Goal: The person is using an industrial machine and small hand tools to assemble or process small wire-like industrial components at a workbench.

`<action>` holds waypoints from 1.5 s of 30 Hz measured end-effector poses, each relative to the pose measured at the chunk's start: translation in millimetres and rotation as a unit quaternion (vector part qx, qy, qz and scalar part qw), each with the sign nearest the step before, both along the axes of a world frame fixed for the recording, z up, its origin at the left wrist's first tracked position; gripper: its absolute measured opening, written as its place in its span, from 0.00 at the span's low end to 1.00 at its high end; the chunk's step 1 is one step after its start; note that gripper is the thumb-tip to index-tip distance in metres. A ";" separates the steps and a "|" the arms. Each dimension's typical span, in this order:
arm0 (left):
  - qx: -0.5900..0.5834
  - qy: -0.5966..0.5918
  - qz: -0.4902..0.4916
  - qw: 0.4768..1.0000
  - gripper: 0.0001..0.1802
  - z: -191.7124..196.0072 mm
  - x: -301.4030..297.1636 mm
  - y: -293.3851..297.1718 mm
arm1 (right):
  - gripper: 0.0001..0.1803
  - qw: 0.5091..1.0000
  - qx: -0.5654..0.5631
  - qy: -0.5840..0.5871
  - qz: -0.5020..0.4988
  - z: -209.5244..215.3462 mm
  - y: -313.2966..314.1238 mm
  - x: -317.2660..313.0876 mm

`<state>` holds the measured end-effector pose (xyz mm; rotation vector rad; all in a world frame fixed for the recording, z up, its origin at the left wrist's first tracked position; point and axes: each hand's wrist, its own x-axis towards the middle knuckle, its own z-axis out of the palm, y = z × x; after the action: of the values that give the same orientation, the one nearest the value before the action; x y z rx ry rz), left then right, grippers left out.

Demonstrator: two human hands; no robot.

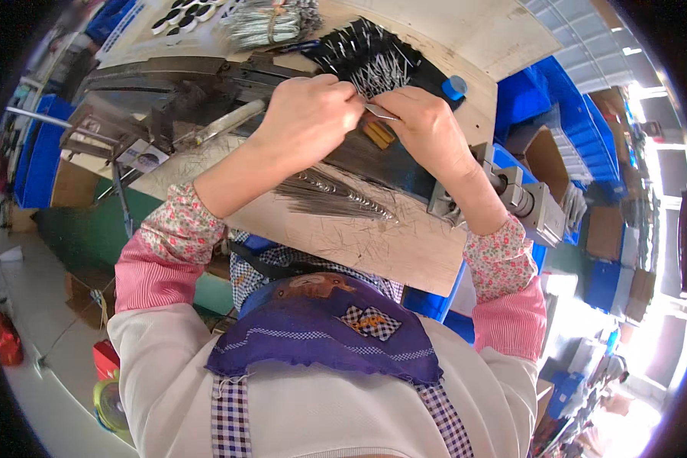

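Over the workbench my two hands meet, fingers nearly touching. My left hand (317,114) is closed, its fingertips pinched; what lies in them is hidden. My right hand (424,126) pinches a small flat metal piece (381,112), which sticks out toward the left fingertips. Just beyond the hands, a heap of thin silvery metal pins (380,72) lies on a black cloth (343,47). Below the hands, a row of long thin wires with looped ends (340,195) is fanned out on the wooden bench top (404,256). A yellow block (378,136) shows between my wrists.
A dark metal machine (168,80) stretches along the left of the bench; a grey metal fixture (530,202) stands by my right forearm. A blue round cap (454,88), a tied bundle of silvery rods (271,23) and black-and-white round parts (183,15) lie farther back. Blue bins (523,95) stand right.
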<state>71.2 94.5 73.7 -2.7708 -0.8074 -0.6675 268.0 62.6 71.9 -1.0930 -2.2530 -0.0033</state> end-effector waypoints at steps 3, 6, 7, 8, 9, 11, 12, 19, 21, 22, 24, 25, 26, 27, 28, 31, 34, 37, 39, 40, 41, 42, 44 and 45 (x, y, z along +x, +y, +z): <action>0.060 -0.166 -0.026 0.984 0.09 -11.3 -24.3 3.4 | 0.09 0.997 -0.009 0.072 0.002 -0.1 3.1 -5.7; -0.255 -0.484 0.031 0.837 0.11 -22.9 -33.3 -54.2 | 0.09 0.984 -0.101 0.149 0.007 -7.3 14.6 -12.1; -0.431 -0.546 0.058 0.716 0.16 -42.3 -37.0 -69.9 | 0.09 0.989 -0.082 0.125 0.012 -13.4 21.9 -15.9; -0.583 -0.538 0.052 0.607 0.22 -50.6 -42.3 -68.7 | 0.10 0.993 -0.066 0.101 0.012 -18.2 25.3 -18.0; -0.714 -0.513 0.047 0.474 0.28 -64.3 -48.3 -65.2 | 0.10 0.992 -0.062 0.110 0.007 -19.9 26.5 -19.4; -0.767 -0.572 -0.169 0.235 0.35 -98.1 -66.1 -31.9 | 0.11 0.995 -0.056 0.076 0.010 -19.6 25.6 -16.4; -0.788 -0.565 -0.221 0.104 0.34 -61.3 -63.7 -23.5 | 0.11 0.995 -0.057 0.081 0.004 -20.5 23.1 -14.9; -0.632 -0.413 0.082 0.651 0.19 -68.5 -19.3 -54.9 | 0.08 0.994 -0.077 0.077 -0.008 -20.6 21.7 -19.9; -0.537 -0.375 0.099 0.749 0.18 -88.5 -26.9 -45.6 | 0.07 0.994 -0.077 0.076 -0.005 -17.7 19.3 -27.0; -0.529 -0.373 0.074 0.759 0.19 -84.2 -29.6 -45.2 | 0.07 0.997 -0.052 0.055 -0.033 -14.5 13.5 -29.6; -0.494 -0.331 0.033 0.804 0.22 -79.3 -48.6 -51.6 | 0.09 0.995 0.069 -0.018 -0.070 -11.6 0.2 -30.7; -0.263 -0.322 0.040 0.909 0.27 -83.3 -73.3 -52.8 | 0.10 0.992 0.087 -0.057 -0.077 -9.1 -19.4 -35.7; -0.134 -0.283 0.147 0.938 0.28 -72.3 -101.1 -59.1 | 0.12 0.995 0.043 -0.061 -0.062 -20.7 -44.0 -35.0; -0.039 -0.365 0.237 0.900 0.28 -77.5 -129.8 -62.0 | 0.13 0.997 0.001 -0.061 -0.039 -39.5 -58.1 -34.2; 0.133 -0.249 0.379 0.881 0.29 -77.2 -174.8 -70.1 | 0.13 0.997 0.000 -0.064 -0.035 -54.4 -59.1 -30.9; 0.021 -0.461 0.472 0.751 0.29 -101.8 -262.7 -89.1 | 0.22 0.967 -0.112 -0.059 -0.223 -88.3 -51.3 -26.6; -0.320 -0.668 0.388 0.549 0.33 -115.1 -245.0 -98.5 | 0.19 0.932 -0.105 -0.040 -0.345 -99.8 -21.3 -16.2; -0.034 -0.299 0.464 0.833 0.33 -102.7 -177.6 -103.1 | 0.12 0.943 -0.076 -0.063 -0.318 -111.9 -17.7 -5.7; 0.026 -0.296 0.415 0.860 0.23 -96.9 -159.8 -106.1 | 0.10 0.948 -0.084 -0.040 -0.305 -110.8 -23.1 -6.6; -0.141 -0.403 0.421 0.800 0.22 -96.6 -154.8 -94.0 | 0.09 0.951 -0.105 -0.013 -0.291 -112.6 -23.6 -6.9; -0.304 -0.497 0.405 0.705 0.22 -97.8 -154.7 -78.8 | 0.09 0.954 -0.102 -0.015 -0.282 -111.1 -27.1 -8.3; -0.300 -0.502 0.409 0.701 0.22 -98.1 -160.2 -64.0 | 0.08 0.956 -0.106 -0.003 -0.272 -107.4 -31.2 -9.8; -0.586 -0.615 0.291 0.441 0.24 -100.3 -171.2 -32.5 | 0.09 0.952 -0.123 0.017 -0.279 -105.8 -35.3 -12.0; -0.583 -0.621 0.287 0.438 0.24 -101.7 -173.7 -24.5 | 0.09 0.954 -0.118 0.012 -0.276 -107.9 -36.5 -12.0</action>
<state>-102.5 70.0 -28.0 -1.3636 -3.2102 -2.7630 256.1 26.1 -36.1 -1.8089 -1.8887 0.0495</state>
